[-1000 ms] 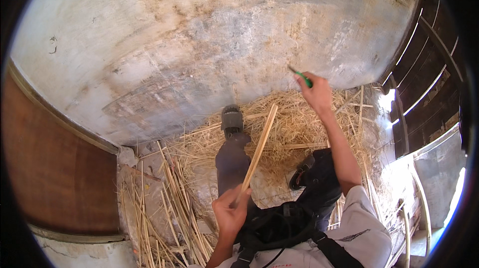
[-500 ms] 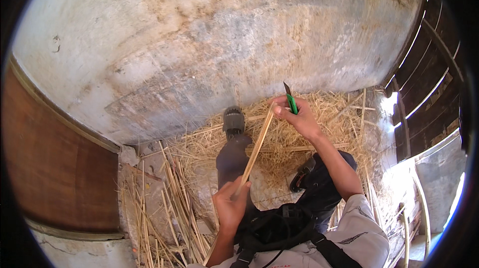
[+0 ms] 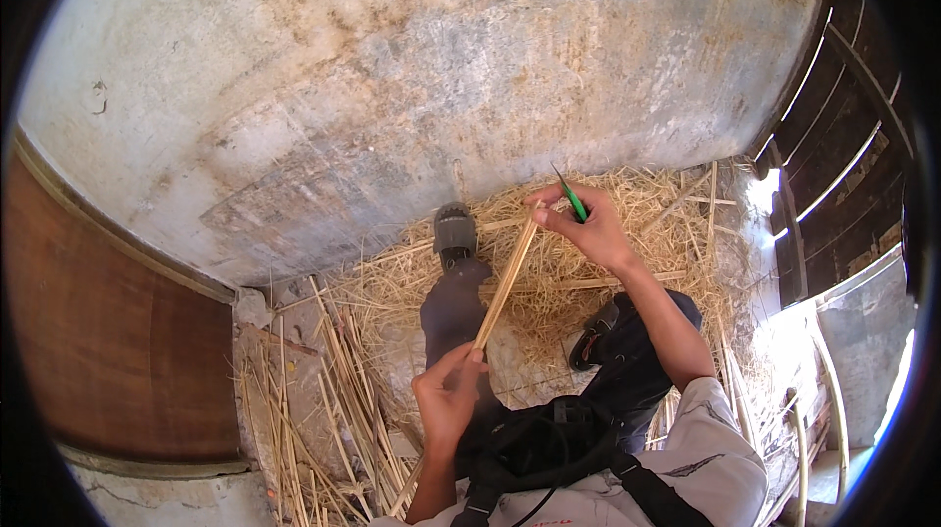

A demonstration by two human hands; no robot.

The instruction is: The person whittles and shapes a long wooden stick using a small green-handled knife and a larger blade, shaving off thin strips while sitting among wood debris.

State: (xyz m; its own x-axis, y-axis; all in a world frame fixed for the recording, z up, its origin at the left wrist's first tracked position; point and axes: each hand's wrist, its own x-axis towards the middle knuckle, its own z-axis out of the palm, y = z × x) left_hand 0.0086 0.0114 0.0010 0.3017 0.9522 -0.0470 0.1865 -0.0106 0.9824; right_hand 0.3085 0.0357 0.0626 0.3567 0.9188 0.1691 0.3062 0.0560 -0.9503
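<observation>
My left hand (image 3: 446,395) grips the near end of a pale split cane strip (image 3: 505,282) that slants up and to the right. At the strip's far end my right hand (image 3: 583,223) holds a small knife with a green handle (image 3: 573,199), thumb and fingers touching the strip's tip. Both hands are over my legs in dark trousers, with one grey shoe (image 3: 453,231) stretched out ahead and a black shoe (image 3: 591,333) tucked in at the right.
A heap of straw-like shavings (image 3: 637,262) covers the ground around my feet. Several long cane strips (image 3: 338,400) lie at the lower left. A stained plaster wall (image 3: 421,76) stands close ahead, a brown panel (image 3: 98,331) left, dark wooden slats (image 3: 843,145) right.
My right hand with the green-handled knife has come down and left from out by the wall to the top end of the strip. My left hand has kept its hold.
</observation>
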